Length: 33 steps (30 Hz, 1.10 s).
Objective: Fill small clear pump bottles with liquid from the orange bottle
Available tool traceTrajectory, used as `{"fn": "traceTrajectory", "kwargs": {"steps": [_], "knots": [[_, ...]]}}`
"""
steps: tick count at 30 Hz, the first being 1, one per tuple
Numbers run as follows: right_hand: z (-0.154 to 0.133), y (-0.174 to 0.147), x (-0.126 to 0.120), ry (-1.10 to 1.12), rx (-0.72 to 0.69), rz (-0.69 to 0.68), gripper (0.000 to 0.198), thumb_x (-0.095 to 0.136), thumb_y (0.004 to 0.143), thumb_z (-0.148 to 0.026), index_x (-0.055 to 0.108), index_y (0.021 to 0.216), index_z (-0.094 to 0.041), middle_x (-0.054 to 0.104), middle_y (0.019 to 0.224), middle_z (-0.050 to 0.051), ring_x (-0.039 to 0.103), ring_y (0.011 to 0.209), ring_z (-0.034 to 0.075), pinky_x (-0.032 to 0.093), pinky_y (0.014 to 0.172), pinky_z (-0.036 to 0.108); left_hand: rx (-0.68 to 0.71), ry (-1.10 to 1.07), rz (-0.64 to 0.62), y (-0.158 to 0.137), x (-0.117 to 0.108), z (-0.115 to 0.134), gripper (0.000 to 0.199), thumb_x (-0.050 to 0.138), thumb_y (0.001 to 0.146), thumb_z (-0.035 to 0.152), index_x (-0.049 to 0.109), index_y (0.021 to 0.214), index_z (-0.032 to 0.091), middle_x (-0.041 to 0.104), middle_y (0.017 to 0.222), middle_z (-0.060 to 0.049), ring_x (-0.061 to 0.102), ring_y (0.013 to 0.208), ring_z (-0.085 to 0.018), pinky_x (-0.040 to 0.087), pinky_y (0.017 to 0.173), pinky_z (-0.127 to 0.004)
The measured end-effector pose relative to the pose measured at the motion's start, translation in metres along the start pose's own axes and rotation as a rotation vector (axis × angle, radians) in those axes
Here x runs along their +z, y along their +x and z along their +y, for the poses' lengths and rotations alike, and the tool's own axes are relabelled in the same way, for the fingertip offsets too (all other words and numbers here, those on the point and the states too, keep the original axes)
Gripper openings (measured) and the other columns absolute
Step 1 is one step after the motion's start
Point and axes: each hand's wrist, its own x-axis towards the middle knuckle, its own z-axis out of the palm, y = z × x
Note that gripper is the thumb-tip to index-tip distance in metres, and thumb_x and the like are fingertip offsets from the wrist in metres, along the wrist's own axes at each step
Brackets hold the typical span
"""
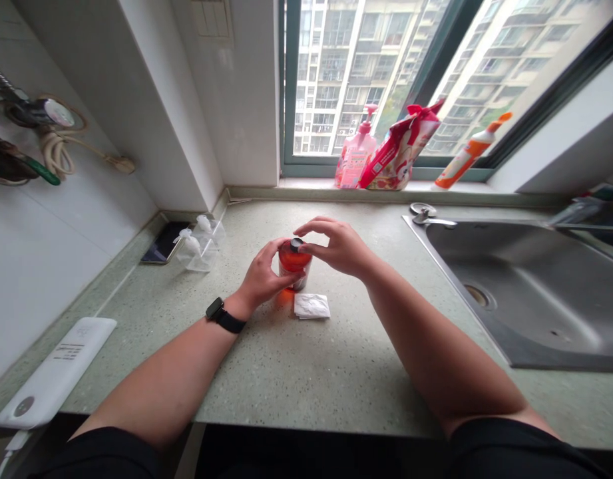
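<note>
A bottle of red-orange liquid [287,258] stands upright on the counter, a label partly visible low on its side. My left hand [261,274] is wrapped around its body, with the thumb across the front. On top sits a black bottle cap [297,244]. My right hand [336,246] reaches over from the right, its thumb at the cap's near side and its index finger at the far side. The other right fingers are partly hidden. Just in front of the bottle lies a folded white tissue [312,306].
Left on the speckled counter [286,372] are two clear plastic pieces with white tops [195,249], a phone [161,243] and a white power bank [56,372]. A steel sink [526,293] lies right. A pink pump bottle [355,156], red bag [401,150] and orange bottle [468,156] line the sill.
</note>
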Motion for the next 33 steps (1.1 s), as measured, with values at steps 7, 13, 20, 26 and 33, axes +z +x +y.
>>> {"fn": "traceTrajectory", "kwargs": {"steps": [7, 13, 20, 26, 33], "knots": [[-0.003, -0.002, -0.007, -0.01, -0.01, -0.061, 0.012, 0.073, 0.098, -0.034, 0.079, 0.106, -0.026, 0.075, 0.112, 0.006, 0.072, 0.106, 0.023, 0.057, 0.1, 0.042, 0.008, -0.026, 0.001, 0.0, 0.001, 0.0, 0.068, 0.089, 0.088, 0.047, 0.059, 0.144, 0.024, 0.071, 0.139, -0.012, 0.07, 0.127, -0.032, 0.056, 0.112, -0.051], [-0.019, -0.003, 0.015, 0.002, -0.034, -0.059, 0.014, 0.076, 0.096, -0.032, 0.08, 0.109, -0.028, 0.071, 0.124, 0.008, 0.07, 0.116, 0.024, 0.057, 0.106, 0.044, -0.018, -0.047, -0.011, 0.0, 0.002, 0.002, 0.065, 0.087, 0.089, 0.051, 0.061, 0.142, 0.024, 0.073, 0.133, -0.012, 0.072, 0.121, -0.031, 0.059, 0.107, -0.051], [-0.011, 0.0, 0.006, -0.066, 0.014, 0.049, 0.03, 0.081, 0.089, -0.022, 0.077, 0.118, -0.028, 0.074, 0.123, 0.006, 0.071, 0.115, 0.025, 0.059, 0.102, 0.045, 0.009, -0.043, 0.0, -0.001, 0.002, 0.0, 0.065, 0.087, 0.09, 0.046, 0.058, 0.145, 0.025, 0.07, 0.141, -0.013, 0.069, 0.129, -0.032, 0.055, 0.113, -0.053], [-0.006, -0.001, -0.015, -0.063, 0.03, -0.048, 0.021, 0.08, 0.092, -0.029, 0.077, 0.113, -0.027, 0.075, 0.117, 0.006, 0.072, 0.109, 0.025, 0.058, 0.101, 0.045, 0.021, -0.029, -0.004, -0.001, 0.002, 0.0, 0.067, 0.087, 0.09, 0.048, 0.057, 0.145, 0.025, 0.069, 0.142, -0.014, 0.068, 0.131, -0.033, 0.055, 0.115, -0.054], [-0.017, 0.001, 0.005, -0.099, 0.031, -0.066, 0.018, 0.083, 0.091, -0.032, 0.08, 0.108, -0.026, 0.072, 0.113, 0.006, 0.07, 0.104, 0.023, 0.056, 0.096, 0.041, 0.001, -0.041, -0.008, -0.001, 0.002, 0.0, 0.07, 0.086, 0.089, 0.056, 0.058, 0.144, 0.024, 0.07, 0.139, -0.014, 0.07, 0.127, -0.033, 0.056, 0.111, -0.053]]}}
